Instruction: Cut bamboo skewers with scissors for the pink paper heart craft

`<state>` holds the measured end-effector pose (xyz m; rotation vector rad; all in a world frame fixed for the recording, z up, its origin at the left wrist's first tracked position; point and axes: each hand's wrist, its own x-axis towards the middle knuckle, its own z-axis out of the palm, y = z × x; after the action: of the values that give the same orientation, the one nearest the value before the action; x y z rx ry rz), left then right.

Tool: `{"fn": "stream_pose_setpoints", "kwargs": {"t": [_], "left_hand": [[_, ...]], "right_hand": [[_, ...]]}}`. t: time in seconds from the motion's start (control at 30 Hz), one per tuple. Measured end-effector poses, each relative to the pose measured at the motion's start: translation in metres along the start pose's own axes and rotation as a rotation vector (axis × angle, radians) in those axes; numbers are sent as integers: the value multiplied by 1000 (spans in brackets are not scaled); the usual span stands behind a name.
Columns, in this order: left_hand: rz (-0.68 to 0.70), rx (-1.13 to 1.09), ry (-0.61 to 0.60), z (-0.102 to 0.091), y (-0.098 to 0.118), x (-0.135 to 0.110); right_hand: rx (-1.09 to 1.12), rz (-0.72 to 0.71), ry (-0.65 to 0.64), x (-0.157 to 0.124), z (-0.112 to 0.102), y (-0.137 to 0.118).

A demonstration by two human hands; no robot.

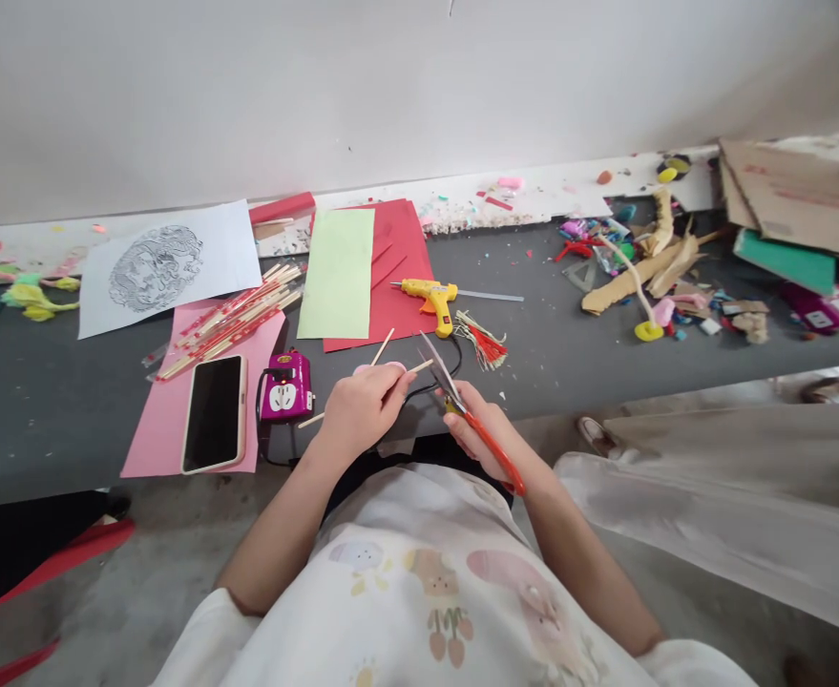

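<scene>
My left hand [363,405] is closed around thin wooden sticks [383,345], which stick out past the fingers toward the table. My right hand [487,429] grips orange-handled scissors [462,405]; their blades are parted and point up and left at the tip of one stick. Both hands hover at the front edge of the dark grey table [53,401], above my lap. A yellow glue gun [429,298] lies just beyond the hands, on the edge of red paper [401,277].
A phone [214,413] lies on pink paper beside a magenta power strip [285,385]. A bundle of chopsticks [229,320], a printed drawing [165,267], light green paper [338,272], a red-and-straw tassel [483,339] and scattered craft scraps and cardboard [791,191] fill the table.
</scene>
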<state>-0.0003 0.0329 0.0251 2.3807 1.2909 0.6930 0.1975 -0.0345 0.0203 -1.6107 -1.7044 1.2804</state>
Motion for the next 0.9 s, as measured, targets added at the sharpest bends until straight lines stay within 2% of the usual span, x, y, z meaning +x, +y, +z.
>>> {"fn": "stream_pose_setpoints", "kwargs": {"t": [0.27, 0.6, 0.73, 0.9], "left_hand": [[-84, 21, -68, -2, 6, 0], [-221, 108, -106, -4, 14, -1], [-220, 114, -121, -6, 16, -1], [-229, 152, -154, -9, 18, 0]], "right_hand": [[48, 13, -25, 0, 0, 6], [17, -72, -29, -3, 5, 8], [34, -109, -42, -4, 4, 9], [-32, -72, -55, -3, 3, 5]]}}
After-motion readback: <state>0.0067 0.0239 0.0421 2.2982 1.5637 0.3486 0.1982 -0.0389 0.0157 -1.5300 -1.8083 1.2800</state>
